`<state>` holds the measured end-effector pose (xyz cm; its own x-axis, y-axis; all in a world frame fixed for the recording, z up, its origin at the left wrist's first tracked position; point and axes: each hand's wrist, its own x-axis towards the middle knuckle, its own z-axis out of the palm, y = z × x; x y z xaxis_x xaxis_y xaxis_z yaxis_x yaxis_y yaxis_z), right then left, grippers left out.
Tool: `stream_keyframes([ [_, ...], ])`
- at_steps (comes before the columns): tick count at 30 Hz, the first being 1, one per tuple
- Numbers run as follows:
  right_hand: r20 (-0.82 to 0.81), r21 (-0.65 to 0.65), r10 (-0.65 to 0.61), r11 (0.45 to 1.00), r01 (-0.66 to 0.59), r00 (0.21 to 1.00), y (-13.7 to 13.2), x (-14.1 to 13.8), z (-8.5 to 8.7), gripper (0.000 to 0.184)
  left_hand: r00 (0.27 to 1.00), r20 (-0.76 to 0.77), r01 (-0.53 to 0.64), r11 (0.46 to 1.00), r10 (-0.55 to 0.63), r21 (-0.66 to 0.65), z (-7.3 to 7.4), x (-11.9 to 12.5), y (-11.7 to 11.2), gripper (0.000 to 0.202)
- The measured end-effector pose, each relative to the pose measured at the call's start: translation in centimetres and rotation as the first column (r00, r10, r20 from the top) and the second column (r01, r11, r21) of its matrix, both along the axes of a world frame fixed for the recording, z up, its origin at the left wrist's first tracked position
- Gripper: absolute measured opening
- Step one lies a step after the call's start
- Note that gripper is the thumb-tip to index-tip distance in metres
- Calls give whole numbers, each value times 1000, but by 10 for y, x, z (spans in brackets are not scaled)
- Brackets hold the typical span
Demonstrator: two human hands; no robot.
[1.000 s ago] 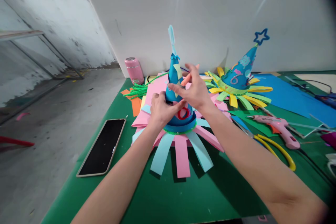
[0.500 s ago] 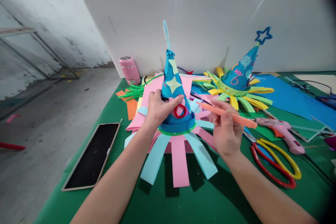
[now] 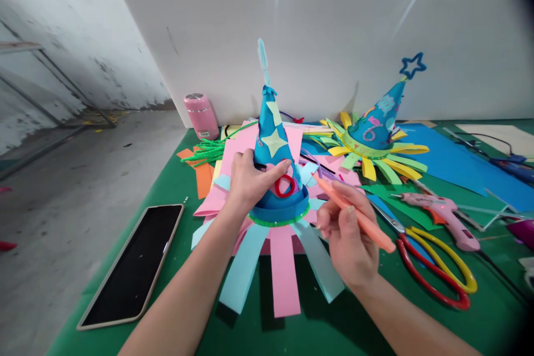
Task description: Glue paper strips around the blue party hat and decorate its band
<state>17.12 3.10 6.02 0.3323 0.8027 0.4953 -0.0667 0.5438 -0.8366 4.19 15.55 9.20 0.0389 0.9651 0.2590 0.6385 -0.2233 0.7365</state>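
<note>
A blue paper cone hat stands upright with pale star cut-outs, a red ring on its front and a light blue loop on its tip. Pink and light blue paper strips fan out around its brim. My left hand is closed around the cone's lower left side, thumb across the front. To the right of the hat, my right hand grips an orange marker between thumb and fingers, its tip towards the cone but apart from it.
On the green table lie a phone, scissors, a pink hot glue gun and green pipe cleaners. A second decorated cone hat stands back right, beside blue paper. A pink flask stands by the white board.
My right hand has moved down and slightly left with the marker, which now slants more steeply. My left hand keeps its hold on the hat. The camera view has shifted a little.
</note>
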Motion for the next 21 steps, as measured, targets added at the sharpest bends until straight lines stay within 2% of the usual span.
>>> stream_keyframes([
  [5, -39, 72, 16, 997, -13, 999, -1, -9, 8, 30, 1000, -27, -11, 1000, 12, 9, 1, 1, -2, 52],
  [10, -1, 33, -11, 999, 11, 1000, 4, -10, 1, 28, 1000, -16, -6, 1000, 7, 9, 0, 1, -2, 52],
  [15, -8, -64, -30, 997, 30, 1000, 6, -6, -9, 19, 1000, -14, -9, 1000, 10, 14, -1, 0, 0, 53],
  [21, 56, -90, -83, 992, 88, 995, 7, -2, -15, 12, 1000, 14, 13, 1000, -13, 1, -2, 1, 0, 53],
])
